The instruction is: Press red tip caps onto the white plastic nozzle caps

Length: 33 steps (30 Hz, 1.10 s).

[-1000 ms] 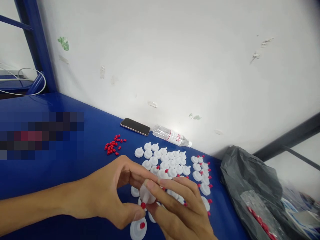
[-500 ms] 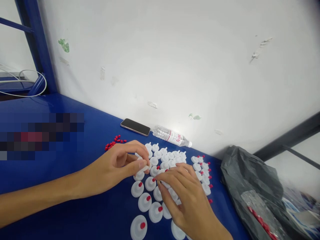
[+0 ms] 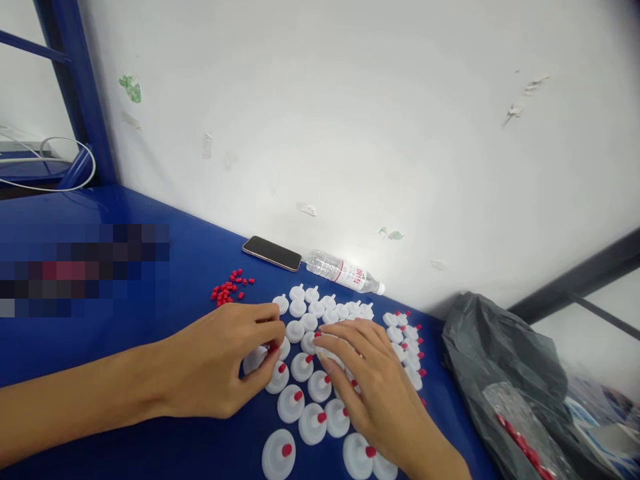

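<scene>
Many white disc-shaped pieces with short nozzles stand on the blue table (image 3: 200,440), several with red caps, like the white piece (image 3: 279,455) in front. My left hand (image 3: 220,360) is closed at the left edge of the group, thumb and fingers pinched on a small red cap (image 3: 273,347) that shows only in part. Right by these fingers is a white piece (image 3: 254,361), half hidden by the hand. My right hand (image 3: 375,380) hovers or rests over the middle pieces, fingers apart from the thumb; whether it touches them I cannot tell. Its index fingertip is close to a red-tipped piece (image 3: 309,343).
Loose red caps (image 3: 227,290) lie behind my left hand. A phone (image 3: 272,253) and a water bottle (image 3: 343,271) lie along the wall. At the right, a dark plastic bag (image 3: 500,353) bears a clear bag with red caps (image 3: 523,437). Red-capped pieces (image 3: 411,357) form a right-hand cluster.
My left hand has moved slightly left and down and turned palm down; the white piece between its fingertips no longer shows there. My right hand has shifted little, its fingers slightly lifted.
</scene>
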Available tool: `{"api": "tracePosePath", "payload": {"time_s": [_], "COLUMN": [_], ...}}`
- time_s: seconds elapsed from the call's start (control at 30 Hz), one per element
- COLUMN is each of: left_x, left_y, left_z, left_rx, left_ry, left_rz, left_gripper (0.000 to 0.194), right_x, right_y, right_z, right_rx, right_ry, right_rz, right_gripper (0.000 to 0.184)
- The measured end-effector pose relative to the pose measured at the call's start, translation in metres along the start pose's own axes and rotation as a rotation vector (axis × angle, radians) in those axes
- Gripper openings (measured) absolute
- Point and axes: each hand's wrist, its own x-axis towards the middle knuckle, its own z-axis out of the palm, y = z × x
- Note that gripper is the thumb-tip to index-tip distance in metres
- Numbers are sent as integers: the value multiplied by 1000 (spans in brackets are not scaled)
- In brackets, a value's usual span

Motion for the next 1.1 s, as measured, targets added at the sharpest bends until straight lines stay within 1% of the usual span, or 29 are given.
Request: {"api": "tracePosePath", "payload": {"time_s": [0.1,0.2,0.27,0.37,0.4,0.5,0.57,0.6,0.7,0.77,0.83,0.97,1.03,1.1], "left_x": [-4,-6,-6,-4,-3,0,1,1,2,3,4,6,6,7], "left_y": [-9,-14,-15,-17,-18,-21,-22,-21,-17,-12,-5,9,12,9], "left_z": [4,5,6,8,9,13,14,14,12,8,4,-5,-6,-5], "left_rx": [131,161,149,142,141,90,27,5,-46,-100,-177,-358,-412,-399], "left_ry": [-48,-81,-57,1,3,-54,-96,-99,-43,14,43,16,8,24], "left_rz": [144,211,180,51,7,-92,-135,-149,-153,-135,-125,-144,-117,-62], "left_gripper": [20,17,19,23,24,25,27,27,23,19,16,17,17,16], "right_x": [0,0,0,0,0,1,1,1,2,2,3,5,6,6], "right_y": [-6,-7,-7,-7,-8,-9,-11,-11,-12,-14,-17,-22,-24,-24], "right_z": [2,3,3,1,1,0,0,0,1,2,2,3,4,3], "right_rx": [-9,-20,-21,-26,-29,-44,-53,-56,-77,-112,-143,-149,-128,-107], "right_ry": [-34,-48,-52,-48,-46,-41,-38,-36,-28,-23,-16,20,51,96], "right_rz": [-22,-20,-13,-15,-20,-36,-43,-48,-73,-100,-131,-167,-178,-194], "right_gripper": [22,21,21,21,20,19,18,18,20,24,28,30,28,25]}}
